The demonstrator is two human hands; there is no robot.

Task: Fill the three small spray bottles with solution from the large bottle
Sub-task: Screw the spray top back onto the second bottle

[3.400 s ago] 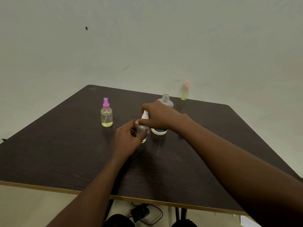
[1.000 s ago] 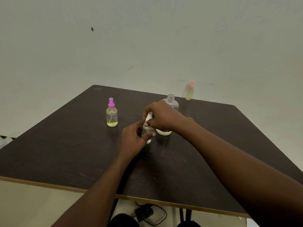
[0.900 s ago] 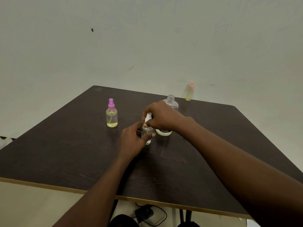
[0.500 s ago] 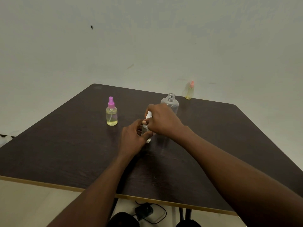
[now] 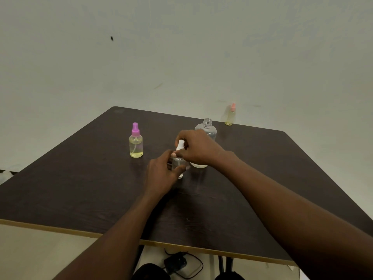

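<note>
- Item, grip: left hand (image 5: 161, 174) wrapped round the body of the white-capped spray bottle (image 5: 178, 165), which stands on the table; right hand (image 5: 198, 148) pinched on its white spray cap (image 5: 180, 145) from above; both hands closed on this one bottle
- Step, judged: turning the cap on the neck; whether on or off cannot be told; best done with the body held upright and still, the twist coming from the fingertips only, so no liquid tips out
- Just behind the grip: large bottle (image 5: 205, 136), clear, neck open, partly hidden by the right hand
- Left of the grip: purple-capped spray bottle (image 5: 136, 143), yellow liquid inside, standing apart
- Far beyond the grip, to the right: pink-capped spray bottle (image 5: 230, 116) at the far table edge
- Surface: dark table (image 5: 80, 188) with pale edging
- Room: plain pale wall (image 5: 181, 57); black cable (image 5: 181, 265) on the floor beneath
</note>
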